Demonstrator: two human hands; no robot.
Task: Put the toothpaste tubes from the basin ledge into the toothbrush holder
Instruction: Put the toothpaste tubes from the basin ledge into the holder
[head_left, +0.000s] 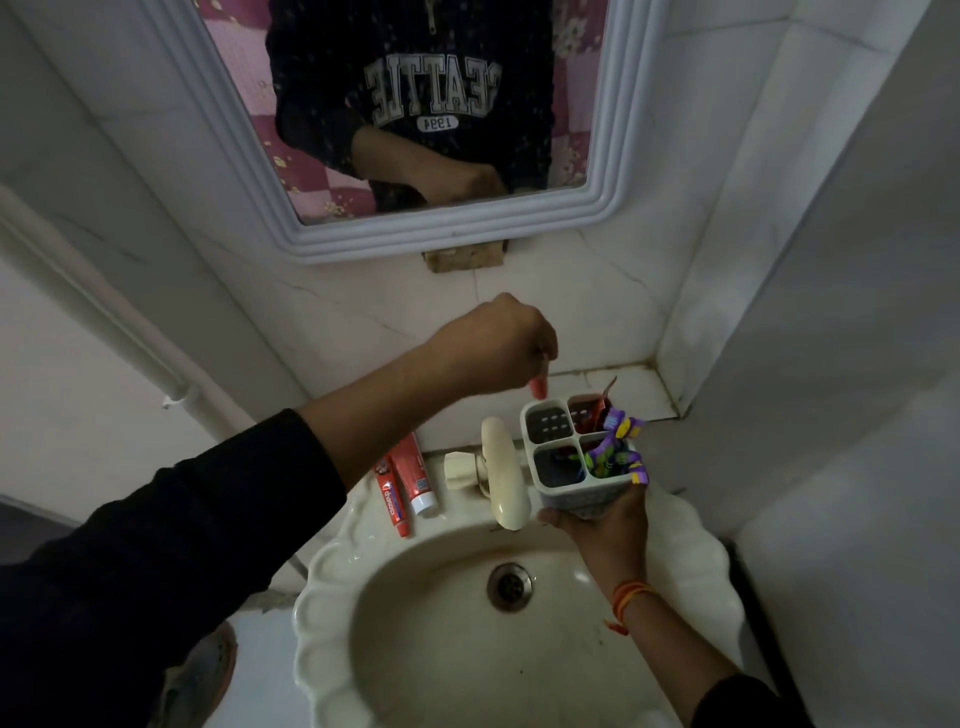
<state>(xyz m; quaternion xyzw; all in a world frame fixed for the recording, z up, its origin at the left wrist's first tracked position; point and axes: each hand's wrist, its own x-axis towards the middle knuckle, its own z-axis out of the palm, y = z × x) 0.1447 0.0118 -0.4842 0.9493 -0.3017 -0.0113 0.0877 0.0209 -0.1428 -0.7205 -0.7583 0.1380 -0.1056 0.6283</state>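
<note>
My right hand (605, 522) grips the white four-compartment toothbrush holder (571, 499) from below and holds it above the basin's right side. Purple and green toothbrushes (618, 447) fill its right compartments; a red tube end sticks out of the far right one. My left hand (498, 348) hovers just above the holder's far left compartment, fingers closed on a thin item with a pink-red end (538, 387) that points down at that compartment. Two red toothpaste tubes (410, 480) lie side by side on the basin ledge, left of the tap.
A cream tap (506, 475) with a side knob stands at the basin's back centre, touching the holder's left side. The white scalloped basin (332, 613) has a metal drain (510, 586). A white-framed mirror (447, 234) hangs above. Tiled walls close in at right.
</note>
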